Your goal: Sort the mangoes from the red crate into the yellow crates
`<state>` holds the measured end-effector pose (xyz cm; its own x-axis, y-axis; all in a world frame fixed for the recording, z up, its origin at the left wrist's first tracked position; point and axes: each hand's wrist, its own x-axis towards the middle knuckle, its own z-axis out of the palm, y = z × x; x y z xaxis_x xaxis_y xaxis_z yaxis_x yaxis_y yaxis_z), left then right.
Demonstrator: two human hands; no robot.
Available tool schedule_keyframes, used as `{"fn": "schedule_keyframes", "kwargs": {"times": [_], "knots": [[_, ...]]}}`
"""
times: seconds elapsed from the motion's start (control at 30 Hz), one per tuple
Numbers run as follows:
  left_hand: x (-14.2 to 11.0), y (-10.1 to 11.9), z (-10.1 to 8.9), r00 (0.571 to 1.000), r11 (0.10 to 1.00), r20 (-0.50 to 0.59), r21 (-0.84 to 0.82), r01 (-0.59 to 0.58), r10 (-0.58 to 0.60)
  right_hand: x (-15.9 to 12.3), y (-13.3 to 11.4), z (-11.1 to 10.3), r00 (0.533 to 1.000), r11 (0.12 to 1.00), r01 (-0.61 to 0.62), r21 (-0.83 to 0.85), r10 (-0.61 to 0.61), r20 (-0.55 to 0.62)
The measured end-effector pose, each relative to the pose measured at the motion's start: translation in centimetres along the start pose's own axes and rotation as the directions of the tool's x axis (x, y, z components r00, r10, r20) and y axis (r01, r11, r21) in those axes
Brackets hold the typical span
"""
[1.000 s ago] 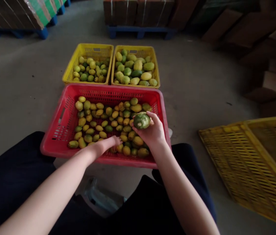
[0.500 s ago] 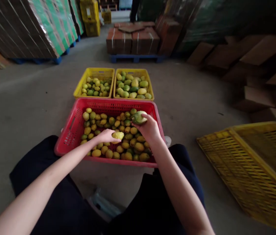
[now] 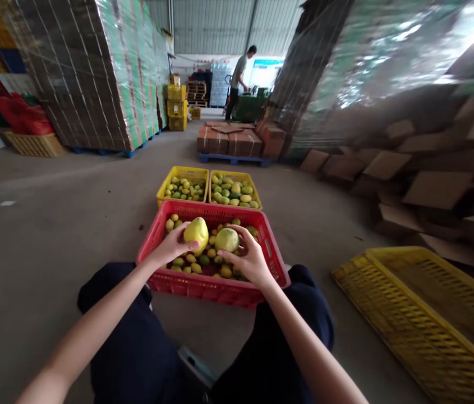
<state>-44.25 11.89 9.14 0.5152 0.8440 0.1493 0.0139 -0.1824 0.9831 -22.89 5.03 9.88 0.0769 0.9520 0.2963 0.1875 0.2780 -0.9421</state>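
Lifted since half a second ago, the left hand [image 3: 174,246] now holds a yellow lemon-like fruit [image 3: 197,233] just beside the pale green fruit [image 3: 226,240] in the right hand [image 3: 251,259]. Fingers and thumb of each hand curl round its fruit. Both fruits are above a red plastic crate [image 3: 203,289] holding smaller yellow and green fruits [image 3: 191,258]. Two fruit-filled yellow crates [image 3: 176,172] stand just beyond; another yellow crate [image 3: 422,317] sits rightward, near cardboard boxes [image 3: 437,188].
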Motion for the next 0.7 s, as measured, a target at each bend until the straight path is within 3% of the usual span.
{"fn": "schedule_keyframes", "kwargs": {"times": [0.17, 0.33, 0.4, 0.5, 0.6, 0.7], "knots": [[0.2, -1.0, -0.6, 1.000, 0.998, -0.015, -0.068, 0.003, -0.004, 0.5, -1.7, 0.7, 0.996, 0.998, -0.061, 0.016, 0.061, -0.062], [1.6, -1.0, -1.3, 0.999, 0.992, -0.019, -0.122, 0.028, -0.031, 1.9, -1.4, 1.6, 0.965, 0.941, -0.227, 0.253, 0.252, -0.072], [3.0, -1.2, -1.2, 0.999, 0.987, -0.039, -0.158, 0.026, -0.033, 3.0, -0.4, 1.6, 0.941, 0.875, -0.296, 0.384, 0.336, -0.041], [5.5, -2.1, -0.7, 0.998, 0.978, -0.054, -0.205, 0.029, -0.041, 5.3, 1.7, 0.8, 0.942, 0.809, -0.295, 0.508, 0.335, 0.013], [7.6, -4.2, 0.0, 0.995, 0.965, -0.048, -0.253, 0.072, -0.087, 7.7, 4.3, -0.2, 0.939, 0.788, -0.321, 0.526, 0.337, 0.067], [8.6, -7.1, 0.6, 0.970, 0.894, -0.060, -0.404, 0.193, -0.236, 9.0, 7.0, -0.9, 0.919, 0.781, -0.376, 0.499, 0.385, 0.090]]}}
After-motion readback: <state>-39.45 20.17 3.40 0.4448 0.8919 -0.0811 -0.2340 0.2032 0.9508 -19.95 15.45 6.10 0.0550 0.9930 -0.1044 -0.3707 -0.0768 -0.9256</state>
